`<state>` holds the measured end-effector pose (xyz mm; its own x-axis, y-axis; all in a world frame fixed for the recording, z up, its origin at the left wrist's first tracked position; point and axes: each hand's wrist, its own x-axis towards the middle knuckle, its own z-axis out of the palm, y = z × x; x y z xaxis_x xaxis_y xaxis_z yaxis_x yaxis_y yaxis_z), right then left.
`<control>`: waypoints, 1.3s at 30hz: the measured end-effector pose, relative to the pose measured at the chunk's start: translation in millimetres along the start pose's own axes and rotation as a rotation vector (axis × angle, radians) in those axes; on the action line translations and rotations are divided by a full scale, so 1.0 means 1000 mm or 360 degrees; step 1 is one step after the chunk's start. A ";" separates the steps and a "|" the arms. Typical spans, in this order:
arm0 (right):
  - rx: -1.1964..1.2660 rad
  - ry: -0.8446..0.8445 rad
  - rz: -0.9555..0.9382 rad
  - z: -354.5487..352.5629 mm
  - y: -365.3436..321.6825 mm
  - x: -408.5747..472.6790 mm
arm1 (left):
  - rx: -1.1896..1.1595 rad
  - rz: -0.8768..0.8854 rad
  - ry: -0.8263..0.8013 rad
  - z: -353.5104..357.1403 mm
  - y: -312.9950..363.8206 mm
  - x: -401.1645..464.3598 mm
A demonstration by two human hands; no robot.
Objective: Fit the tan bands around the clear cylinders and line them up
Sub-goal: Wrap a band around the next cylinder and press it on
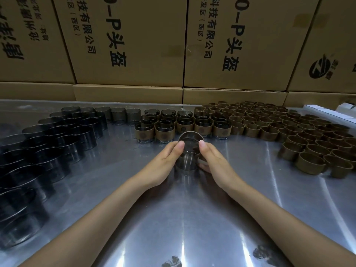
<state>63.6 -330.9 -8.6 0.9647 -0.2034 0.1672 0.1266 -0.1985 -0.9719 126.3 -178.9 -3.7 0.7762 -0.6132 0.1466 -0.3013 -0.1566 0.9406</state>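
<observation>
Both hands hold one clear cylinder over the middle of the worktop.

The left hand [163, 162] and the right hand [215, 162] have their fingers clamped on the clear cylinder [189, 151], thumbs on its rim; a tan band [202, 161] seems to sit low on its right side, partly hidden. I judge the fitting step is in hand. Next, the band must slide up evenly, then the piece joins the finished row [183, 126] behind. Loose bands [308, 139] lie to the right, bare cylinders [57, 139] to the left, on the worktop [183, 218].

cardboard boxes [127, 41] printed "O-P头盔", "科技有限公司"
</observation>
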 end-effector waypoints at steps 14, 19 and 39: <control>0.0203 0.0176 -0.0118 -0.001 -0.016 -0.005 | -0.0569 -0.0062 0.0154 0.007 0.008 -0.004; 0.0335 0.0128 -0.0081 -0.006 -0.013 -0.003 | -0.0753 -0.0071 0.0229 0.006 0.006 0.001; 0.0841 -0.0872 0.0199 -0.033 -0.016 -0.005 | -0.1047 -0.0127 -0.0417 -0.010 0.012 -0.010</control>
<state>49.5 -358.4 11.8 0.9381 0.3372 0.0791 -0.0303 0.3073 -0.9511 120.8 -167.3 9.0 0.5985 -0.7982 0.0686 0.2119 0.2403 0.9473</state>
